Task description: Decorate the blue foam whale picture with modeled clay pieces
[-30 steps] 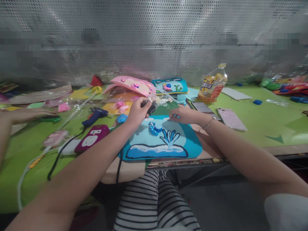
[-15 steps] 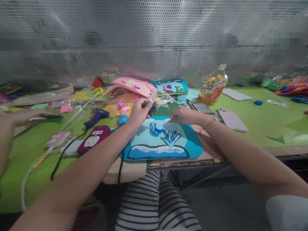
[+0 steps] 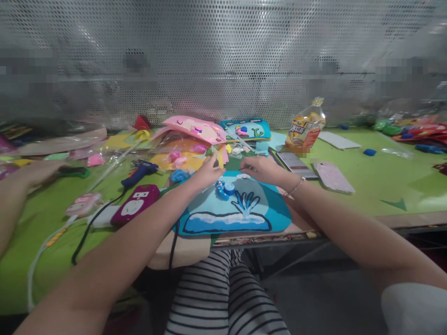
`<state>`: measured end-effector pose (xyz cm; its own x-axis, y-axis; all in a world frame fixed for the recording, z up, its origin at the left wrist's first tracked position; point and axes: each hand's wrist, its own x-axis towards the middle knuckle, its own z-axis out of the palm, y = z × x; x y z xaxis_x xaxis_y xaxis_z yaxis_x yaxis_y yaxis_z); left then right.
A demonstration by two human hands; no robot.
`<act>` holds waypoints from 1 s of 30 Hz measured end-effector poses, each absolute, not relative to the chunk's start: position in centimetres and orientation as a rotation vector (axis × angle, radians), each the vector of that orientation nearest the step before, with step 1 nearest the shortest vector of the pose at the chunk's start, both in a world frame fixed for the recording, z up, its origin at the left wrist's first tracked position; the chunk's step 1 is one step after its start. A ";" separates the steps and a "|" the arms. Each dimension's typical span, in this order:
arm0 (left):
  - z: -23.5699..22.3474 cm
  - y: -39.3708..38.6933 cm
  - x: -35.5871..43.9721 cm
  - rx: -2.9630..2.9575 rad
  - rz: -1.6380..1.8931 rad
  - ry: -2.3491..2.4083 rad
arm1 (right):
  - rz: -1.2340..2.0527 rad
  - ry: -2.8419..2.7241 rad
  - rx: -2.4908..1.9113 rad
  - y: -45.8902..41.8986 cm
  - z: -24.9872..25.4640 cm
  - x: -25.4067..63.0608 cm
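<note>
My left hand (image 3: 206, 171) reaches over the top left of a blue felt board (image 3: 240, 217) showing a white wave and a blue plant shape. Its fingertips touch yellow and green felt pieces (image 3: 219, 157); motion smears them, so I cannot tell its grip. My right hand (image 3: 261, 169), a bracelet on the wrist, rests at the board's top edge with its fingers curled in a pinch on something I cannot make out. Small blue round pieces (image 3: 225, 188) lie on the board between the hands.
A blue glue gun (image 3: 138, 170), a maroon power strip (image 3: 134, 204) and cables lie to the left on the green table (image 3: 370, 186). Pink felt pieces (image 3: 190, 128), a bottle (image 3: 305, 125) and two phones (image 3: 330, 177) lie behind and to the right. Another person's hand (image 3: 30, 172) rests at far left.
The black object that my left hand gripped is out of sight now, and that hand has dropped lower toward the felt pieces. My right hand has shifted slightly left along the board's top.
</note>
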<state>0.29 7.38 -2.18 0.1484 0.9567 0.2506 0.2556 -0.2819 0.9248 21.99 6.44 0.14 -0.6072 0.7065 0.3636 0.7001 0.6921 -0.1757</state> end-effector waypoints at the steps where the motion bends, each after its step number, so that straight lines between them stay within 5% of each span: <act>1: -2.3 7.4 0.3 1.706 1.106 1.209 | -0.005 -2.514 -1.051 6.2 0.2 21.7; 14: -1.1 6.3 0.4 2.266 0.945 1.402 | 0.071 -2.547 -0.979 4.9 0.1 20.0; 21: -0.8 6.1 0.3 2.257 1.061 1.332 | 0.976 -1.939 -1.184 5.1 0.1 19.4; 30: -0.7 5.8 0.5 2.215 1.068 1.339 | 1.211 -1.670 -1.067 6.7 -0.7 20.3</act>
<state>0.46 5.85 -0.66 0.2729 0.8626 0.4259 0.6070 -0.4978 0.6195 20.27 6.70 -0.75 -0.3276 0.9369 0.1219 0.1752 0.1870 -0.9666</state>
